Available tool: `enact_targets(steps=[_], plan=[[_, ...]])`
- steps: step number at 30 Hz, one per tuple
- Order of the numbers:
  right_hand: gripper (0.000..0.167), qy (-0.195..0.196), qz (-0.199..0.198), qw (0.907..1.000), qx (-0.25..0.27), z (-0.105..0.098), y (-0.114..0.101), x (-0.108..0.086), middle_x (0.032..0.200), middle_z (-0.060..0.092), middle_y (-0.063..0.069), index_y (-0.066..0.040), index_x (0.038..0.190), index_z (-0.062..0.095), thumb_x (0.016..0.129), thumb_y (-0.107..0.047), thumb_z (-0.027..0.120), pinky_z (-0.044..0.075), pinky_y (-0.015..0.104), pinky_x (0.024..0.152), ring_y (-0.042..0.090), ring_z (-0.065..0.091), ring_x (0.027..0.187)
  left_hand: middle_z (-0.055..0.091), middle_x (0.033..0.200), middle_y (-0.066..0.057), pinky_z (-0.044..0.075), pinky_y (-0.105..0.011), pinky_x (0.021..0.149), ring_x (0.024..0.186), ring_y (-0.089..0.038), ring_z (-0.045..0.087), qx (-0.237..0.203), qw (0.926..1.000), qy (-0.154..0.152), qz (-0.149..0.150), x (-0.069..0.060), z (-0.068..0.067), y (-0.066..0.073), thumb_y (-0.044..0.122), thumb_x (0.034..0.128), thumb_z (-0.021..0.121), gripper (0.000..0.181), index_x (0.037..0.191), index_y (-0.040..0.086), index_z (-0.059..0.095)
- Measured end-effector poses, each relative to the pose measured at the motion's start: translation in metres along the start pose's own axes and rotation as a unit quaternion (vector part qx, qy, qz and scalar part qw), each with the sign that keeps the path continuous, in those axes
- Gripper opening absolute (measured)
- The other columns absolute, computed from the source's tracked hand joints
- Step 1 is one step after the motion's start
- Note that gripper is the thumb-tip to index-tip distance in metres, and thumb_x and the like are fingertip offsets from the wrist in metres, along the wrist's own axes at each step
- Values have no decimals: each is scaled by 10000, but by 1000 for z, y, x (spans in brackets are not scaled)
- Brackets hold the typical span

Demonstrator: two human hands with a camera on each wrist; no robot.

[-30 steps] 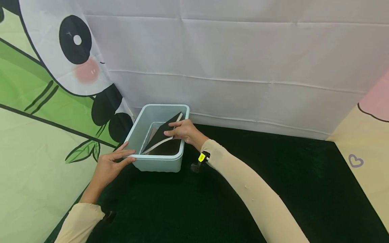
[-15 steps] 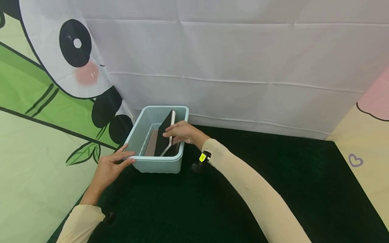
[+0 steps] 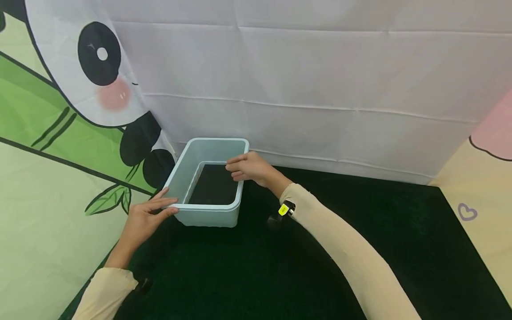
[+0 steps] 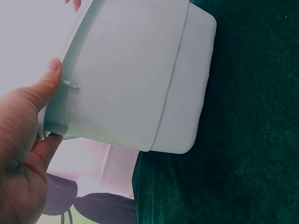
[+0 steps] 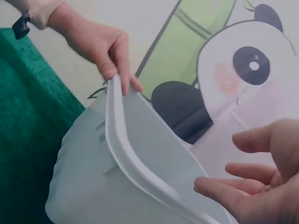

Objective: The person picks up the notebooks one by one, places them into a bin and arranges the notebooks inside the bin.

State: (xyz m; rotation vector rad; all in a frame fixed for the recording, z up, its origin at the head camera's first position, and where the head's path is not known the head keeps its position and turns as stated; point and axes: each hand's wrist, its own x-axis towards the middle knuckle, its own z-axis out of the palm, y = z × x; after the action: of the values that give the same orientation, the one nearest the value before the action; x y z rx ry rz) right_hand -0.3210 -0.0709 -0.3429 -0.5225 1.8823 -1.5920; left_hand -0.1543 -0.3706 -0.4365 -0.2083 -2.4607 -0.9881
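Note:
A pale blue plastic bin (image 3: 208,215) stands on the dark green cloth, near the white backdrop. My left hand (image 3: 146,220) grips its near-left corner; in the right wrist view, thumb and fingers of the left hand (image 5: 105,49) pinch the rim. Inside, a black-covered notebook (image 3: 214,186) lies flat at the bottom. My right hand (image 3: 251,169) is over the bin's right rim, holding nothing. In the right wrist view its fingers (image 5: 219,191) are loosely extended, with the thumb apart. The left wrist view shows the outer wall of the bin (image 4: 126,70) and my left thumb against it.
The green cloth (image 3: 320,222) spreads in front and to the right of the bin. A white backdrop (image 3: 304,89) hangs behind. On the left is a cloth with a printed panda (image 3: 116,89), and a yellow and pink print (image 3: 476,195) is at the right.
My right hand let go of the black notebook, which went from tilted upright to lying flat in the bin, then rose slightly and moved right. The left hand has stayed on the rim.

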Motion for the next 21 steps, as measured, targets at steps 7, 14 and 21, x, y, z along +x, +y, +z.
enact_targets(steps=[7, 14, 21], plan=[[456, -297, -619, 9965, 480, -28, 3, -35, 1481, 545, 190, 3, 1467, 515, 1054, -177, 588, 496, 407, 1039, 349, 575, 1326, 615, 1388, -211, 413, -34, 848, 1333, -264, 565, 3, 10000, -62, 12, 3, -1, 2, 71, 851, 830, 304, 1152, 75, 784], [477, -254, -1227, 9889, 805, -59, 16, -83, 1487, 526, 237, 55, 1483, 464, 1093, -218, 484, 495, 399, 1034, 412, 495, 1384, 568, 1447, -220, 405, -110, 825, 1323, -520, 511, 238, 9977, -543, -324, 7, -10, 11, 205, 897, 812, 341, 1216, 96, 758], [550, 77, -1389, 9895, 396, -95, 41, -127, 1557, 443, 227, 71, 1505, 413, 1101, -299, 464, 489, 394, 1043, 344, 514, 1385, 621, 1385, -227, 317, -691, 1092, 1408, -485, 431, 569, 9969, -537, -38, 12, -13, 39, 211, 917, 785, 397, 1275, 61, 705]])
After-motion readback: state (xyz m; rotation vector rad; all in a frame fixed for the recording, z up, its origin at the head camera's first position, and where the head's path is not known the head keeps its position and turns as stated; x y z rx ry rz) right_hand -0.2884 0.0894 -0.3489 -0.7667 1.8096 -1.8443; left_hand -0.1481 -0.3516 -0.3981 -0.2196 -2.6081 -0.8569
